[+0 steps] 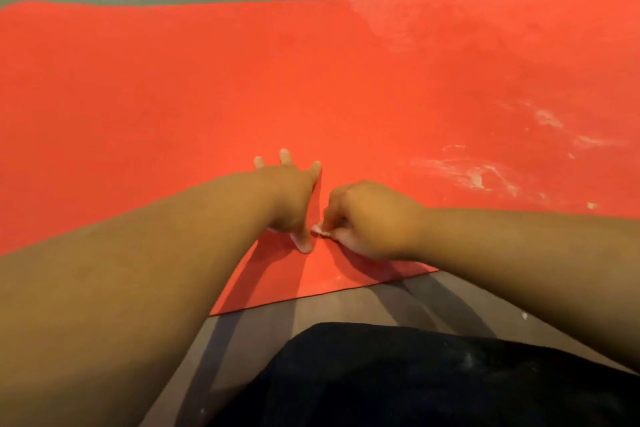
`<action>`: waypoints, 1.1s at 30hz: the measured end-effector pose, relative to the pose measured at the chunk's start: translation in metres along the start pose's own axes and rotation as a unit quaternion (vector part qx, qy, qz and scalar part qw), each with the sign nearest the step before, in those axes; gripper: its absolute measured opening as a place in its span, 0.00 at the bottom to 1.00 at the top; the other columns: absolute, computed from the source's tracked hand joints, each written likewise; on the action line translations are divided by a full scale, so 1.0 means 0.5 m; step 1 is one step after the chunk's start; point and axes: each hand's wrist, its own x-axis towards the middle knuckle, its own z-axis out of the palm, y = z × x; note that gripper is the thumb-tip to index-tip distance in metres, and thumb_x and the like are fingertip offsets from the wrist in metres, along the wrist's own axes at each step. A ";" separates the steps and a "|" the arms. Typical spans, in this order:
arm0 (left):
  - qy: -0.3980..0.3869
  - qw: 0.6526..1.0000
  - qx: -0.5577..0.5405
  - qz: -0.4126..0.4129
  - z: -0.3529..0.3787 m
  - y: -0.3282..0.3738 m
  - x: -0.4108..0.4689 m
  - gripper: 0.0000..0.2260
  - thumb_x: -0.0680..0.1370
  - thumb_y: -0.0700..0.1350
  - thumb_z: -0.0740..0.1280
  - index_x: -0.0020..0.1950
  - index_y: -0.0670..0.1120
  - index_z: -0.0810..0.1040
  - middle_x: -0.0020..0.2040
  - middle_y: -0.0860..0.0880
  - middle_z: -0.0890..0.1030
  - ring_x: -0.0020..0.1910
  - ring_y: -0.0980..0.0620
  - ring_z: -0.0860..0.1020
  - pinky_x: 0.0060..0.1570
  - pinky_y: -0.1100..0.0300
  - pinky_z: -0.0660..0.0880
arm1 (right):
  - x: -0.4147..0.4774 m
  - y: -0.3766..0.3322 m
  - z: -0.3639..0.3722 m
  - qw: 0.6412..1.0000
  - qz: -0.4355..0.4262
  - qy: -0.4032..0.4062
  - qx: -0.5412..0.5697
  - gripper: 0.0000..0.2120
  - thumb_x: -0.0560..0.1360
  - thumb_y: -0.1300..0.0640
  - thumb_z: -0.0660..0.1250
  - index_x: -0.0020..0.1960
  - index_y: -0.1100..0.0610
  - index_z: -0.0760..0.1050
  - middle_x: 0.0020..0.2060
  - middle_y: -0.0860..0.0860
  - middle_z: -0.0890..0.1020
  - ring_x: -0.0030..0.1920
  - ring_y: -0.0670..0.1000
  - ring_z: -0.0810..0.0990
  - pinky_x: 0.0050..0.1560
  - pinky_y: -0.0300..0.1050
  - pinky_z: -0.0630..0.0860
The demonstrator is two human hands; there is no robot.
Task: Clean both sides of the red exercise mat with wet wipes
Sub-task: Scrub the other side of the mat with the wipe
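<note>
The flat red foam exercise mat (207, 80) lies spread on the grey concrete floor (346, 302). Its long axis runs left to right across the person crouched at its near edge, whose dark clothing (381, 374) shows below the arms. The left hand (291, 198) is planted on the mat with straight, splayed fingers; it holds nothing and, by the look of it, presses the sheet down. Just beside it, nearly touching its thumb, the right hand (367, 218) is curled over a small crumpled white wet wipe (320, 231). That grip is narrow and closed round the wipe, and only a corner pokes out at the fingertips, down against the mat's surface close to the near edge.

What matters for the coming stroke is where the dirt sits. The chalky white smears (478, 173) lie to the right of the wipe and a little farther from the person, with a fainter haze toward the far right edge. The stretch to the left looks plain red. So the wiping hand is the nearer one to the soiled patch, and I'd judge the next move to be a sweep rightward along the mat's length, with the left hand bracing against the pull. Only this upper face shows and the underside is hidden, so I reckon the job is in its early part
</note>
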 end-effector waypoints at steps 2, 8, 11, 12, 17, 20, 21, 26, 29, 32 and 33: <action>-0.006 1.000 0.002 -0.008 -0.002 -0.001 0.002 0.59 0.66 0.59 0.77 0.77 0.51 0.34 0.76 0.32 0.39 0.73 0.27 0.47 0.72 0.39 0.51 | 0.004 0.039 -0.020 1.000 -0.002 -0.021 -0.018 0.11 0.76 0.48 0.66 0.48 0.53 0.83 0.43 0.53 0.83 0.45 0.56 0.79 0.41 0.43 0.68; -0.025 0.999 -0.017 -0.027 -0.010 0.000 0.018 0.60 0.62 0.57 0.79 0.75 0.63 0.34 0.76 0.36 0.36 0.71 0.23 0.48 0.70 0.38 0.59 | 0.014 0.191 -0.056 0.963 0.227 0.120 -0.080 0.15 0.78 0.49 0.64 0.49 0.58 0.83 0.46 0.61 0.83 0.48 0.62 0.80 0.41 0.46 0.69; -0.023 0.999 -0.003 -0.030 -0.012 0.002 0.021 0.61 0.61 0.58 0.80 0.75 0.63 0.33 0.76 0.34 0.36 0.71 0.23 0.49 0.71 0.38 0.56 | -0.021 0.116 -0.015 0.987 0.132 0.094 -0.006 0.14 0.78 0.48 0.63 0.49 0.56 0.83 0.46 0.56 0.81 0.48 0.59 0.79 0.46 0.45 0.72; -0.022 0.999 0.005 -0.028 -0.012 0.002 0.022 0.61 0.61 0.59 0.79 0.75 0.63 0.33 0.75 0.33 0.37 0.71 0.23 0.50 0.72 0.38 0.55 | -0.042 0.083 -0.005 0.994 0.076 0.074 0.024 0.13 0.78 0.48 0.63 0.50 0.55 0.83 0.46 0.54 0.81 0.47 0.57 0.79 0.47 0.45 0.73; -0.032 0.999 0.021 -0.029 -0.028 0.016 0.016 0.61 0.62 0.62 0.78 0.76 0.58 0.33 0.75 0.32 0.38 0.72 0.28 0.58 0.70 0.43 0.62 | -0.062 0.124 -0.021 0.998 0.040 0.053 0.016 0.13 0.77 0.47 0.65 0.48 0.54 0.83 0.43 0.53 0.80 0.45 0.54 0.78 0.43 0.44 0.70; -0.016 1.000 0.013 -0.010 -0.029 0.044 0.020 0.61 0.62 0.62 0.77 0.77 0.53 0.34 0.76 0.33 0.40 0.73 0.28 0.56 0.71 0.44 0.61 | -0.044 0.247 -0.058 0.963 0.216 0.149 -0.062 0.15 0.77 0.47 0.65 0.46 0.58 0.83 0.42 0.62 0.82 0.44 0.62 0.79 0.37 0.44 0.64; -0.016 1.000 0.009 -0.010 -0.028 0.054 0.022 0.62 0.62 0.62 0.78 0.77 0.54 0.32 0.76 0.33 0.39 0.73 0.26 0.53 0.71 0.42 0.60 | -0.046 0.266 -0.062 0.952 0.248 0.167 -0.067 0.16 0.77 0.48 0.65 0.46 0.59 0.83 0.42 0.63 0.82 0.44 0.63 0.79 0.37 0.44 0.64; -0.040 0.999 0.015 -0.034 -0.040 0.089 0.039 0.64 0.62 0.59 0.79 0.73 0.57 0.26 0.73 0.29 0.35 0.70 0.22 0.52 0.70 0.38 0.58 | -0.085 0.137 -0.003 0.985 0.105 0.137 0.025 0.13 0.78 0.50 0.63 0.48 0.56 0.83 0.44 0.54 0.79 0.46 0.57 0.78 0.46 0.48 0.73; -0.041 0.998 0.013 -0.040 -0.044 0.093 0.049 0.66 0.61 0.58 0.80 0.72 0.58 0.25 0.73 0.29 0.34 0.70 0.22 0.51 0.70 0.38 0.58 | -0.115 0.088 0.007 0.996 0.002 0.064 0.055 0.10 0.76 0.55 0.64 0.51 0.53 0.83 0.45 0.50 0.78 0.46 0.53 0.78 0.46 0.49 0.74; -0.035 0.999 0.004 -0.034 -0.041 0.084 0.051 0.66 0.59 0.57 0.81 0.73 0.60 0.28 0.73 0.30 0.35 0.70 0.22 0.50 0.69 0.38 0.59 | -0.078 0.180 -0.026 0.988 0.083 0.131 0.021 0.11 0.77 0.50 0.65 0.49 0.56 0.83 0.45 0.55 0.79 0.48 0.57 0.78 0.47 0.50 0.73; -0.034 0.999 -0.001 -0.033 -0.040 0.081 0.050 0.66 0.59 0.56 0.81 0.73 0.61 0.29 0.74 0.30 0.34 0.70 0.22 0.49 0.69 0.38 0.59 | -0.062 0.225 -0.043 0.977 0.146 0.158 -0.006 0.13 0.77 0.50 0.65 0.49 0.57 0.83 0.46 0.57 0.80 0.49 0.60 0.78 0.47 0.50 0.73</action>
